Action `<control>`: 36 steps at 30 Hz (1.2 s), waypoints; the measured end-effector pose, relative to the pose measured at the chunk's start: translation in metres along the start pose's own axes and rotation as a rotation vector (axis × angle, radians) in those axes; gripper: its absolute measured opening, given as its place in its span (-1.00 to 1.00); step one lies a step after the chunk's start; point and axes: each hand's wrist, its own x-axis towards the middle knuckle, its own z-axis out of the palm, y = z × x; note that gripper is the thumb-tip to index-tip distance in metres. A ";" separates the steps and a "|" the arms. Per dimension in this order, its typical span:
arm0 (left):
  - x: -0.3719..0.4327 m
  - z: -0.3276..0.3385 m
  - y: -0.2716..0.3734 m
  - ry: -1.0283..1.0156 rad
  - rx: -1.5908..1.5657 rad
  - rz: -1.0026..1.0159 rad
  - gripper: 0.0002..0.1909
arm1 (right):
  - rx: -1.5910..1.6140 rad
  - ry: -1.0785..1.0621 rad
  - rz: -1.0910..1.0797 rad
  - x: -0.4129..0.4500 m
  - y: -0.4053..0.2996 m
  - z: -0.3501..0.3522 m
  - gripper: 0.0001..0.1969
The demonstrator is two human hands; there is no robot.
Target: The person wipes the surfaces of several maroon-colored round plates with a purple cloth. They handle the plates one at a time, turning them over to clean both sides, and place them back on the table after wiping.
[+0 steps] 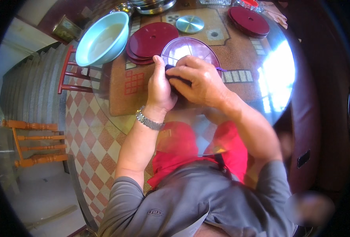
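My left hand (160, 86), a metal-banded watch on its wrist, holds a small dark object (179, 79) over the table's near part. The fingers of my right hand (197, 77) close on the same object from the right; what it is cannot be told, as the hands cover most of it. Just beyond them lies a round maroon tray (189, 46) with dividing lines and a shiny surface, a bit of purple string (221, 69) at its right edge. Left of it is a stack of maroon discs (154, 40), each with a centre hole where seen. A shiny metal disc (190, 24) lies behind.
A light blue basin (123, 35) with cloudy liquid stands at the left. More maroon discs (249, 20) lie at the back right, near a pinkish cloth (274, 14). Metal bowls (154, 8) are at the back. A red stool (61, 74) stands beside the glass tabletop.
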 end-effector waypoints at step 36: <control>-0.011 0.021 0.000 -0.071 0.139 -0.019 -0.25 | -0.320 0.259 0.296 0.005 0.045 -0.024 -0.84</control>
